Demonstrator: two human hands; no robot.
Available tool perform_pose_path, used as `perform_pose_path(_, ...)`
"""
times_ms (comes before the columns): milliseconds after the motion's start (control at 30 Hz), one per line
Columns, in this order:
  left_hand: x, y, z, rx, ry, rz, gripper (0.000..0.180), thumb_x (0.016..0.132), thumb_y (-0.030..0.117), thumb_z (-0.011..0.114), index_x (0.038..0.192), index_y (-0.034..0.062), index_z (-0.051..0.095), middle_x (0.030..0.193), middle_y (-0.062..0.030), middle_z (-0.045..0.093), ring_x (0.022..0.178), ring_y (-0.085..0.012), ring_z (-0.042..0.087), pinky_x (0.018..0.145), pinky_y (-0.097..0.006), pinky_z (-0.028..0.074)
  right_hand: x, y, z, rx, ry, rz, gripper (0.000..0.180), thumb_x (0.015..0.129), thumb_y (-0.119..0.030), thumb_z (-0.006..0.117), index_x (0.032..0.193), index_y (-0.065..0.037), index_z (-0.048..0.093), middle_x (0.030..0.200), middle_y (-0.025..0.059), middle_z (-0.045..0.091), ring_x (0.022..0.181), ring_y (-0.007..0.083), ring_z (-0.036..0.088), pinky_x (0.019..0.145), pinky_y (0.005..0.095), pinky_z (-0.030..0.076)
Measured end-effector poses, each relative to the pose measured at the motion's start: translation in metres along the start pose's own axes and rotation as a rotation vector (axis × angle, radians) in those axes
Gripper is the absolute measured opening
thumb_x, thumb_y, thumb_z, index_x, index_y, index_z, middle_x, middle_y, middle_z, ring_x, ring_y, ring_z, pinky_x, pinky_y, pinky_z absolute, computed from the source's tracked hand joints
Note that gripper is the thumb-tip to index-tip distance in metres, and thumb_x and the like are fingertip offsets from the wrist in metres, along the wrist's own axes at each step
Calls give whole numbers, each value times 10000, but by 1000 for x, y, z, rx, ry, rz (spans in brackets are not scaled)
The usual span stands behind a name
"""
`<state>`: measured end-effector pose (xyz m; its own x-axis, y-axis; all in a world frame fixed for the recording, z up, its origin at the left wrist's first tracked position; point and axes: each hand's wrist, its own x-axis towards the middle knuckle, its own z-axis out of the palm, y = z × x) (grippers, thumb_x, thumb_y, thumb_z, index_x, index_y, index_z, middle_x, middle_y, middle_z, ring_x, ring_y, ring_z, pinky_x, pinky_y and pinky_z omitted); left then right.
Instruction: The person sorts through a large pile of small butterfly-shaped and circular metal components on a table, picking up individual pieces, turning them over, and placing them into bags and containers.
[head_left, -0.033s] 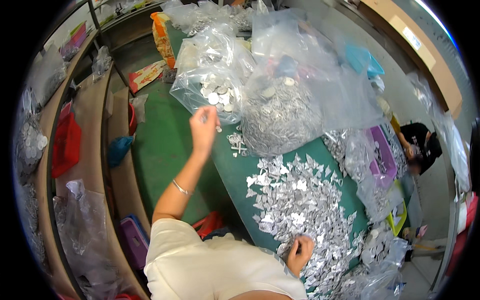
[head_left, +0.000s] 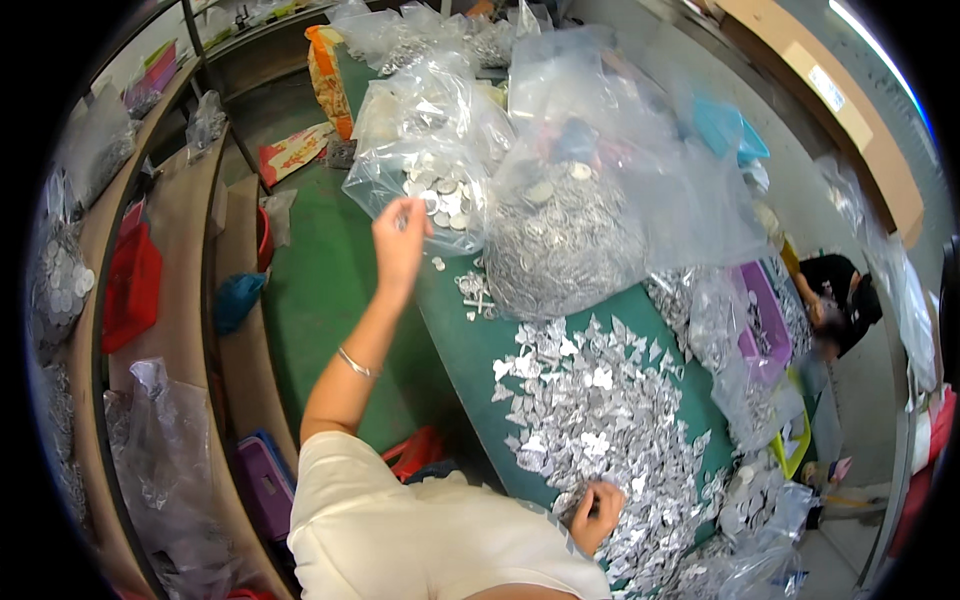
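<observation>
My left hand (head_left: 399, 238) is raised at the near side of an open clear plastic bag (head_left: 365, 180). Its fingers are drawn together in a pinch, and whatever they hold is too small to make out. Inside that bag lie flat, round silvery discs (head_left: 445, 200). A few small loose pieces (head_left: 475, 290) rest on the green tabletop (head_left: 455, 345) beside it. My right hand (head_left: 597, 515) rests at the near left edge of a spread pile of small grey metal pieces (head_left: 620, 430). Its fingers are curled inward, hiding what they may hold.
A large clear bag of small metal parts (head_left: 570, 235) stands right of the discs. A purple basket (head_left: 765, 310) and a lime-green tray (head_left: 793, 440) line the right side. Shelves with a red basket (head_left: 133, 290) run along the left. Another person (head_left: 840, 295) is at far right.
My left hand has shifted slightly up and to the left, uncovering more of the small loose pieces beside the bag. My right hand stays at the pile, almost unmoved.
</observation>
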<state>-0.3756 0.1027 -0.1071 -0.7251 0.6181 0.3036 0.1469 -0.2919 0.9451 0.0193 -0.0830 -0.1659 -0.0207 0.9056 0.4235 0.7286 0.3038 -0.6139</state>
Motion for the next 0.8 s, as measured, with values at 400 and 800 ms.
perform_pose_path(400,237,-51,49,762,-39,-30,243,751,183,604,863,-29,641,845,-216,636,809,-310,630,701,-386,484,-30,24,13,-134,106,-36,83,702,6,555,771,17,600,801,137,544,791,295,494,728,398,393)
perform_pose_path(800,265,-118,96,628,-482,-155,161,696,84,563,781,-23,648,662,-183,601,474,-239,585,428,-367,489,-95,157,57,-1317,526,-518,254,894,-269,480,956,-54,600,823,73,590,704,169,556,664,295,487)
